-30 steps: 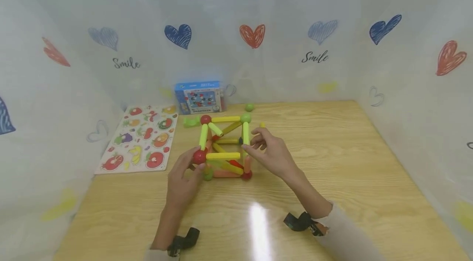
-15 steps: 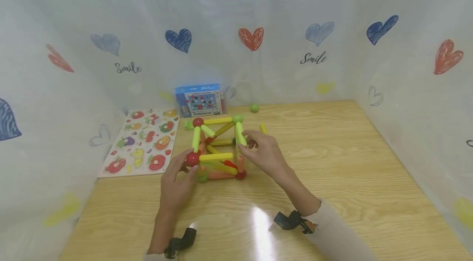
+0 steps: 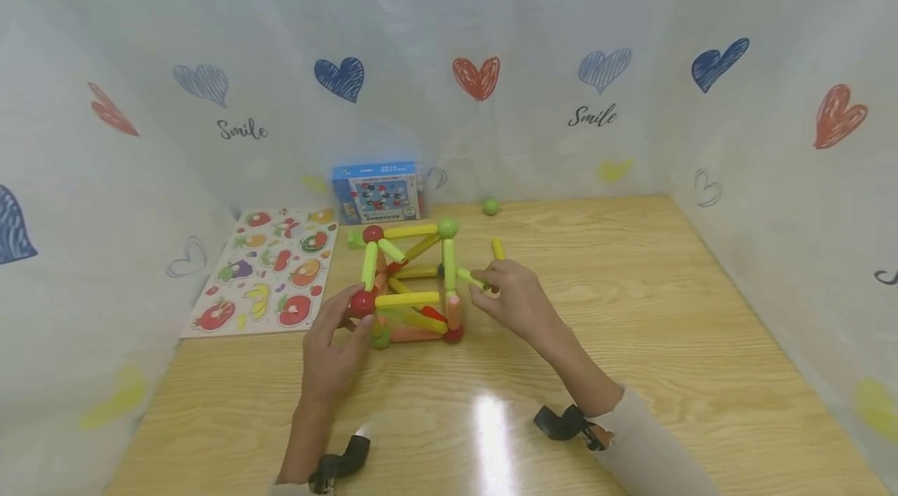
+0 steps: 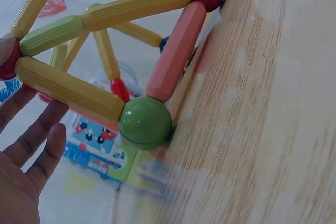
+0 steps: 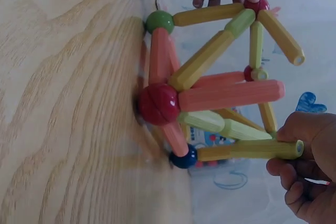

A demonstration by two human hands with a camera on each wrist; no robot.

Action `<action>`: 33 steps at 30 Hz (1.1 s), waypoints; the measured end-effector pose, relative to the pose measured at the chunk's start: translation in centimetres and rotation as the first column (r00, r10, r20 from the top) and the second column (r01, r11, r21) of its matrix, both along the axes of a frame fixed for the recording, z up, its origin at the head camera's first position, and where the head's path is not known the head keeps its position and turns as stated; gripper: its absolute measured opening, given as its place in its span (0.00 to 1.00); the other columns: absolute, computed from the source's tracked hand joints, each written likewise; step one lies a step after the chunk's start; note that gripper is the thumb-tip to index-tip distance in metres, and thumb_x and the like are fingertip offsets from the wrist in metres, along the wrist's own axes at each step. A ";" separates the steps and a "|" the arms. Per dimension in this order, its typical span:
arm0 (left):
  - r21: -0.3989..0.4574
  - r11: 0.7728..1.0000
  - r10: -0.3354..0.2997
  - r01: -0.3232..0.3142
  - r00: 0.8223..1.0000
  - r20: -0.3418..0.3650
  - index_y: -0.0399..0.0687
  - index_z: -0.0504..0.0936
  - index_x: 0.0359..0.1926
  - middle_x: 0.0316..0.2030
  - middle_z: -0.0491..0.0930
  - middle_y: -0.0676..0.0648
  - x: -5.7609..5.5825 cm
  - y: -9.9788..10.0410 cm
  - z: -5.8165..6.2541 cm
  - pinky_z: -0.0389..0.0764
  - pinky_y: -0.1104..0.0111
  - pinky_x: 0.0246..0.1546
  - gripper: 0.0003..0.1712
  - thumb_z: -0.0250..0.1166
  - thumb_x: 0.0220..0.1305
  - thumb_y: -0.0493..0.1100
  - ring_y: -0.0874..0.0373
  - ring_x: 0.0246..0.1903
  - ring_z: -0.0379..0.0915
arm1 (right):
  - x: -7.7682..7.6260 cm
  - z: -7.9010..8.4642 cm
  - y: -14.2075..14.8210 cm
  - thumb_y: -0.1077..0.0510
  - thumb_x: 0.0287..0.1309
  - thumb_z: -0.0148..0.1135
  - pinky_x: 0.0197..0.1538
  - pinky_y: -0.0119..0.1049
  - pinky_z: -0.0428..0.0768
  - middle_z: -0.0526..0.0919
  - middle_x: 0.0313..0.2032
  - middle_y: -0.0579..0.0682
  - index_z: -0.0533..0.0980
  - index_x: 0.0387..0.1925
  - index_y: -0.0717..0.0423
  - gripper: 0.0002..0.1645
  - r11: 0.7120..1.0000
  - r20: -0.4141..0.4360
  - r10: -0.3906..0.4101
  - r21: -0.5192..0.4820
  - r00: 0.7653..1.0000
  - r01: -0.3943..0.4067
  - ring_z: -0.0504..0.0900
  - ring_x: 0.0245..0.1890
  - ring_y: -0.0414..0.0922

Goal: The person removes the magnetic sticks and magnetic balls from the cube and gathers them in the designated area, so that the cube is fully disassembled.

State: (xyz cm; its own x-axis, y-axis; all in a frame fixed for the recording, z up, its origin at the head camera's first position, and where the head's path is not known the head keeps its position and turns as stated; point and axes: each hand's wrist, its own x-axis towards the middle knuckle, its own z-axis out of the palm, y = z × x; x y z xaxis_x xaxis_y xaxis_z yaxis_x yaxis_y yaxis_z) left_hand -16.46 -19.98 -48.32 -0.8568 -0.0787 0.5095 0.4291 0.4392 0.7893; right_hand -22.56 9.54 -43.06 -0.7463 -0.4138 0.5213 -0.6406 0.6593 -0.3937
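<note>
A frame of magnetic sticks and balls (image 3: 410, 299) stands on the table, with yellow, light green and salmon sticks. My left hand (image 3: 335, 348) holds a red ball (image 3: 362, 303) at its upper near-left corner between thumb and fingers. In the left wrist view, the thumb lies on that ball and the other fingers spread below. To the frame's right, my right hand (image 3: 519, 301) pinches a yellow-green stick (image 5: 270, 149). A light green stick (image 3: 450, 266) runs down from the green ball (image 3: 447, 228). The yellow stick (image 5: 283, 38) from the held ball has a free end.
A loose yellow stick (image 3: 498, 249) and a green ball (image 3: 491, 207) lie behind the right hand. A green piece (image 3: 355, 239) sits behind the frame. At the back stands a blue toy box (image 3: 379, 193), with a fruit-picture board (image 3: 263, 274) to its left.
The right hand has shifted from the light green stick at the frame's right side, and a stick now shows between its fingertips, pointing sideways. The frame and left hand moved slightly left.
</note>
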 end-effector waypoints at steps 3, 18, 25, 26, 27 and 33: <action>-0.006 1.000 -0.008 0.008 1.000 -0.004 0.54 0.76 0.66 0.59 0.77 0.53 -0.1 -0.3 -0.3 0.78 0.69 0.43 0.31 0.69 0.63 0.32 0.60 0.44 0.72 | -0.1 -0.4 0.5 0.64 0.55 0.71 0.28 0.30 0.76 0.83 0.29 0.48 0.87 0.42 0.62 0.12 0.999 -0.013 -0.017 -0.035 1.000 0.016 0.77 0.27 0.44; -0.019 1.000 -0.013 0.012 1.000 -0.023 0.55 0.76 0.66 0.59 0.76 0.53 -0.1 -0.2 -0.2 0.78 0.71 0.42 0.30 0.69 0.63 0.34 0.61 0.43 0.73 | -4.5 -2.9 5.5 0.62 0.60 0.70 0.31 0.38 0.81 0.84 0.30 0.56 0.84 0.42 0.67 0.11 0.971 0.001 -0.237 0.017 0.971 0.237 0.81 0.29 0.49; -0.026 1.000 -0.003 0.002 0.999 -0.039 0.52 0.77 0.66 0.58 0.77 0.49 -0.1 -0.2 -0.7 0.77 0.73 0.41 0.30 0.68 0.63 0.32 0.62 0.42 0.73 | -6.3 -4.9 6.4 0.61 0.62 0.69 0.33 0.38 0.81 0.84 0.32 0.56 0.84 0.44 0.67 0.13 0.957 0.082 -0.285 0.088 0.955 0.277 0.80 0.30 0.48; -0.028 1.000 0.000 -0.001 0.999 -0.034 0.53 0.76 0.66 0.58 0.77 0.50 -0.1 -0.2 -0.7 0.76 0.74 0.41 0.30 0.68 0.63 0.33 0.63 0.42 0.73 | -6.5 -5.0 6.4 0.61 0.63 0.68 0.33 0.38 0.81 0.84 0.33 0.56 0.83 0.46 0.67 0.14 0.955 0.105 -0.289 0.100 0.952 0.279 0.80 0.31 0.48; -0.029 1.000 0.002 -0.003 1.000 -0.030 0.53 0.76 0.66 0.58 0.77 0.50 -0.1 -0.2 -0.6 0.76 0.74 0.41 0.30 0.68 0.63 0.33 0.63 0.42 0.73 | -6.6 -5.2 6.4 0.61 0.63 0.67 0.34 0.38 0.81 0.84 0.35 0.57 0.83 0.47 0.67 0.14 0.954 0.132 -0.291 0.111 0.948 0.277 0.80 0.31 0.47; -0.032 0.999 -0.009 0.008 1.000 -0.028 0.53 0.76 0.66 0.59 0.77 0.51 -0.1 -0.2 -0.2 0.78 0.71 0.41 0.30 0.68 0.63 0.33 0.61 0.43 0.73 | -6.9 -5.5 6.1 0.66 0.62 0.62 0.41 0.41 0.84 0.83 0.41 0.62 0.81 0.50 0.71 0.16 0.967 0.306 -0.253 0.114 0.918 0.229 0.82 0.39 0.51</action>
State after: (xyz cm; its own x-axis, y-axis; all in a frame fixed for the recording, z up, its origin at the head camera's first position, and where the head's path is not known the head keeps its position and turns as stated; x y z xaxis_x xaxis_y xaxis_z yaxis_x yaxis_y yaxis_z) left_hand -16.61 -20.17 -48.56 -0.8425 -0.0542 0.5360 0.4553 0.4604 0.7621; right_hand -29.43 15.68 -48.60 -0.9489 -0.2292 0.2171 -0.3092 0.8135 -0.4926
